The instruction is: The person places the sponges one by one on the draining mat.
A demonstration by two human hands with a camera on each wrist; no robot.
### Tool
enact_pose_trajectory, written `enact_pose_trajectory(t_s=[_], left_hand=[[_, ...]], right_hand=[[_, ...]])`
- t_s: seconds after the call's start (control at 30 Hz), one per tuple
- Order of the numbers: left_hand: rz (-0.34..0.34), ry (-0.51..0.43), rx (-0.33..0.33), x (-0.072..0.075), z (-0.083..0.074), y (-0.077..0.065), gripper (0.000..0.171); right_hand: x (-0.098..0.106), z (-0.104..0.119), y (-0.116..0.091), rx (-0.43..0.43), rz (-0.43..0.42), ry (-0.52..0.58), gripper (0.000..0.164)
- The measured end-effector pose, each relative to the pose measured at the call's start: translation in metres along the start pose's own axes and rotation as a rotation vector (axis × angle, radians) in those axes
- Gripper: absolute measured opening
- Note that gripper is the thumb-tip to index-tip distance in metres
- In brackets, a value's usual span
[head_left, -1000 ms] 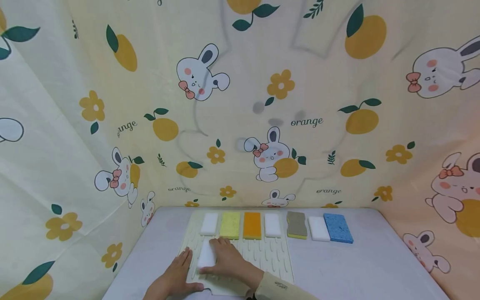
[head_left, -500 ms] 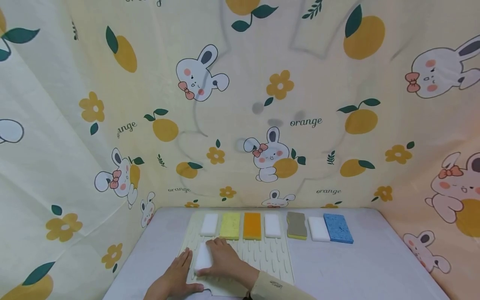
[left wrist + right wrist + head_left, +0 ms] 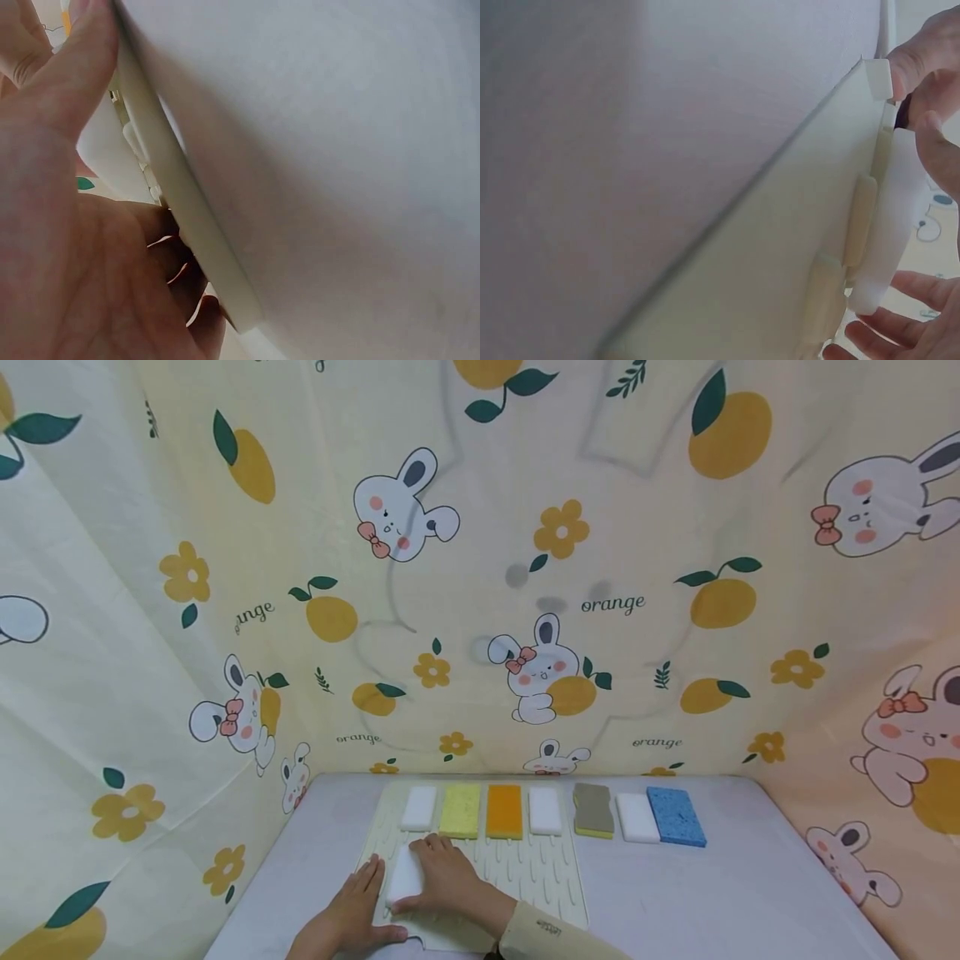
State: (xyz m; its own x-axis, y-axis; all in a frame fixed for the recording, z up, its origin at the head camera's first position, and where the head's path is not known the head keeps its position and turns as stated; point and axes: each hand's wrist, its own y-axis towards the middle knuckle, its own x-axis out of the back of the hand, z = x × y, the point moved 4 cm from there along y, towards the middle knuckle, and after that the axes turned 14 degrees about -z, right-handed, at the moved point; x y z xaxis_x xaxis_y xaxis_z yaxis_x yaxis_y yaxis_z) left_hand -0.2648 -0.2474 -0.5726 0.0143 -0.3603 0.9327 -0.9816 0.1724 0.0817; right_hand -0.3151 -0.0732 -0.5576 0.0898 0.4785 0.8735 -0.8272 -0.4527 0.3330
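Note:
A white sponge block (image 3: pixel 405 871) lies on the pale ridged mat (image 3: pixel 532 897), near its left edge. My right hand (image 3: pixel 452 878) holds the block, thumb at its near end and fingertips at its far end. In the right wrist view the white sponge block (image 3: pixel 891 221) sits between thumb and fingers, low over the mat's ridges. My left hand (image 3: pixel 347 907) rests at the mat's left edge, fingers straight and thumb along the near edge. The left wrist view shows the mat's rim (image 3: pixel 187 202) beside that palm.
Along the mat's back stand a white block (image 3: pixel 418 809), a yellow sponge (image 3: pixel 461 810), an orange sponge (image 3: pixel 505 811) and another white block (image 3: pixel 545 810). Right of the mat lie a grey-and-yellow sponge (image 3: pixel 593 808), a white block (image 3: pixel 637 817) and a blue sponge (image 3: pixel 677 815). A printed curtain (image 3: pixel 480 568) surrounds the table.
My right hand has shifted slightly left and toward me with the white sponge block, bringing it closer to the left hand. The left hand and the other sponges have stayed in place.

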Motion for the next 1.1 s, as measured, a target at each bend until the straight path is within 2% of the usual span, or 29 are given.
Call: enact_pose_trajectory(t_s=[0.17,0.33,0.47,0.57,0.7,0.87,1.1], left_hand=[[0.018,0.006,0.016,0.0,-0.001,0.001,0.123],[0.03,0.019,0.022,0.001,-0.003,0.001,0.122],[0.022,0.019,0.013,0.001,-0.004,0.0,0.121],[0.008,-0.017,0.001,0.0,-0.002,0.0,0.122],[-0.003,-0.037,-0.012,-0.005,0.003,0.001,0.124],[0.006,0.003,-0.007,-0.005,0.002,0.002,0.122],[0.045,0.014,0.026,-0.005,0.002,0.004,0.125]], right_hand=[[0.001,-0.002,-0.002,0.005,-0.001,0.003,0.101],[0.01,-0.002,-0.005,0.034,-0.042,0.024,0.093],[0.02,-0.003,-0.009,0.047,-0.08,0.028,0.087],[0.026,-0.006,-0.012,0.04,-0.09,0.034,0.084],[0.031,-0.014,-0.016,0.024,-0.089,0.063,0.083],[0.038,-0.027,-0.02,0.02,-0.118,0.105,0.083],[0.049,-0.045,-0.025,0.006,-0.13,0.125,0.08]])
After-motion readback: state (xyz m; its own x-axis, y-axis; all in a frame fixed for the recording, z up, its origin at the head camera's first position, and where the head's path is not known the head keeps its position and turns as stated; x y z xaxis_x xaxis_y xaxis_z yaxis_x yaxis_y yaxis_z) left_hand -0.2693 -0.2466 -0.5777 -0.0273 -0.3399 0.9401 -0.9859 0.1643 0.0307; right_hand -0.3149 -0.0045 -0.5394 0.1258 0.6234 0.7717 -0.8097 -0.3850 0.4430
